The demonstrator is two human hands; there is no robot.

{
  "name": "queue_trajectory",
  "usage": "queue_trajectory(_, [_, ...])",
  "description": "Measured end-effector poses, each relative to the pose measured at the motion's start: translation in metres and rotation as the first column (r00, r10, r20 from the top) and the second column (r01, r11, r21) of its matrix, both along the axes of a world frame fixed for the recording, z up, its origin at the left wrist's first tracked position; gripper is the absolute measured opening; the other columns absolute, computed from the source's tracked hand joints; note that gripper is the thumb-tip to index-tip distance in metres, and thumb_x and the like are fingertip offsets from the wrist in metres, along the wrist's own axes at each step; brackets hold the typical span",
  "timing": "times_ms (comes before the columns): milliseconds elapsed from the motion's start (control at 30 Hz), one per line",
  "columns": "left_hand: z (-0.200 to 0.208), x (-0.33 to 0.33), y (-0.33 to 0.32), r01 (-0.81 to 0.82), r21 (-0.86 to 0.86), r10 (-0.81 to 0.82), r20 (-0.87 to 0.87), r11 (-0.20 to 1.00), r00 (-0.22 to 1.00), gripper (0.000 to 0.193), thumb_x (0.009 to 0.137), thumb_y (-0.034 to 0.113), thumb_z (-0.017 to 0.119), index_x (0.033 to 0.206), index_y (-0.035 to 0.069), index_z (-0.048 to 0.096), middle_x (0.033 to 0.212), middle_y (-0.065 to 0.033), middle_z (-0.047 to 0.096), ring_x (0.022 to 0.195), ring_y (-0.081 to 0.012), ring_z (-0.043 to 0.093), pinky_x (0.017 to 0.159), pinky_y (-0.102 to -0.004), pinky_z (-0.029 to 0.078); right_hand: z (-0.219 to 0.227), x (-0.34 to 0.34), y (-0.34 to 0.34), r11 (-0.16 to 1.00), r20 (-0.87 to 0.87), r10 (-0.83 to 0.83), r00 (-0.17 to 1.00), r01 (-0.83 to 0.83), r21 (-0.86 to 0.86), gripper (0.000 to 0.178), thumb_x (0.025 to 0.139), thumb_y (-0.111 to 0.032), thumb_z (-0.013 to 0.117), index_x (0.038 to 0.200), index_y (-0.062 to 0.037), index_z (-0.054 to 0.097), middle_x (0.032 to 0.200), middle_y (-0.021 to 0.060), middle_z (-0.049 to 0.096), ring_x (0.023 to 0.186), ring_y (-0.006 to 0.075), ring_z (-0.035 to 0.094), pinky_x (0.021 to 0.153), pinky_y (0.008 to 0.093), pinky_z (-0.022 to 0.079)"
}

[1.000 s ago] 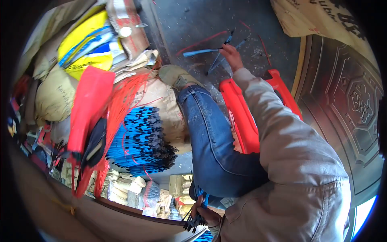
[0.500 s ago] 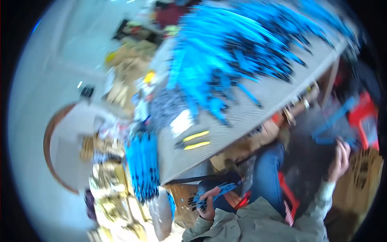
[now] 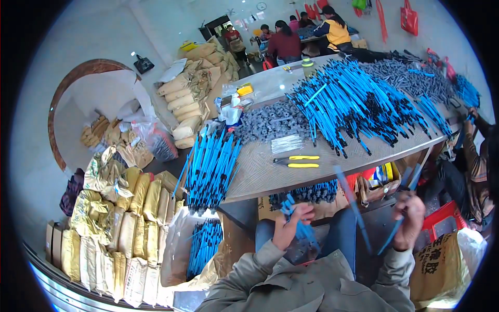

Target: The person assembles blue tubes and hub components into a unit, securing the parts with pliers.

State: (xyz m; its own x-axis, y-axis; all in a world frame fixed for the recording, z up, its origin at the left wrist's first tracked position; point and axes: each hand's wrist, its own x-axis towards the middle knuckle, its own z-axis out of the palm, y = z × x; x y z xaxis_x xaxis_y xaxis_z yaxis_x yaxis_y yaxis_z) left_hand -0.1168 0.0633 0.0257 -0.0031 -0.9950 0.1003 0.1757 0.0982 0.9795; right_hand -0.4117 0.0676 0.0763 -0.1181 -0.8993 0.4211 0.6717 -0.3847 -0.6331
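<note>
My left hand [image 3: 292, 224] is closed around a small bunch of blue rods [image 3: 301, 229] held over my lap. In my right hand [image 3: 408, 220] are a couple of long blue rods [image 3: 396, 229], blurred and raised in front of the table edge. Just beyond both hands, a wooden table [image 3: 260, 171] carries a big heap of blue rods with black tips [image 3: 358, 104]. A pair of pliers with yellow handles [image 3: 296, 161] lies near the table's front edge, next to a bundle of thin metal pins [image 3: 287, 143].
A bundle of blue rods [image 3: 210, 166] leans at the table's left end, over a white bag [image 3: 182, 249] holding more. Stacked sacks [image 3: 119, 223] fill the left floor. A red crate [image 3: 442, 218] stands at right. A person's arm [image 3: 473, 151] works at the far right; several people sit at the back.
The view swung up from the floor, where my right hand picked up blue rods, to the table. My right hand now holds rods raised; my left still grips its bunch.
</note>
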Motion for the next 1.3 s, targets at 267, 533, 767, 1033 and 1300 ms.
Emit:
queue_trajectory(267, [0.059,0.002,-0.012,-0.103,-0.069,0.068,-0.394,0.992,0.916,0.031,0.094,0.023,0.046,0.11,-0.002,0.052,0.097,-0.0124,0.063,0.083,-0.0175,0.061,0.071,-0.0288,0.049,0.022,0.137,-0.043,0.794,-0.01,0.561,0.828,-0.534,0.289,0.019,0.086,-0.005,0.054,0.1,0.0064,0.06,0.091,0.011,0.063,0.074,0.0132,0.061,0.064,0.0232,0.051])
queue_trajectory(533, [0.05,0.027,-0.01,-0.404,-0.265,0.432,0.057,0.876,0.9,0.018,0.092,0.018,0.05,0.096,0.001,0.054,0.075,-0.0013,0.056,0.066,-0.0097,0.053,0.061,-0.0259,0.045,0.008,0.192,-0.053,0.811,-0.254,0.58,0.774,-0.523,0.261,0.018,0.086,-0.005,0.056,0.101,0.0037,0.061,0.094,0.0084,0.063,0.083,0.012,0.06,0.069,0.0233,0.051])
queue_trajectory(767, [0.052,0.046,-0.003,-0.412,-0.061,0.393,-0.2,0.909,0.898,0.009,0.09,0.012,0.051,0.093,0.003,0.054,0.078,-0.0002,0.055,0.066,-0.0066,0.048,0.058,-0.0221,0.039,-0.008,0.213,-0.057,0.822,-0.365,0.551,0.75,-0.562,0.087,0.019,0.083,0.002,0.058,0.102,0.0014,0.062,0.104,0.0079,0.057,0.093,0.0132,0.057,0.074,0.0243,0.048])
queue_trajectory(1033, [0.036,0.072,-0.025,-0.609,-0.192,0.569,-0.228,0.77,0.79,0.012,0.09,0.014,0.052,0.093,0.003,0.053,0.078,-0.0012,0.053,0.065,-0.0076,0.047,0.059,-0.0228,0.037,-0.004,0.237,-0.063,0.925,-0.674,0.194,0.712,-0.361,-0.115,0.023,0.079,0.004,0.061,0.101,-0.0029,0.062,0.102,0.0083,0.055,0.092,0.0129,0.055,0.075,0.0237,0.045])
queue_trajectory(1300, [0.024,0.095,-0.032,-0.44,-0.028,0.383,-0.442,0.898,0.811,0.013,0.089,0.013,0.052,0.096,0.002,0.052,0.077,-0.0024,0.053,0.064,-0.0096,0.047,0.058,-0.0248,0.039,-0.014,0.261,-0.083,0.921,-0.738,0.092,0.668,-0.339,-0.191,0.018,0.078,0.005,0.059,0.094,-0.0028,0.061,0.093,0.0073,0.057,0.082,0.0151,0.058,0.071,0.0261,0.045])
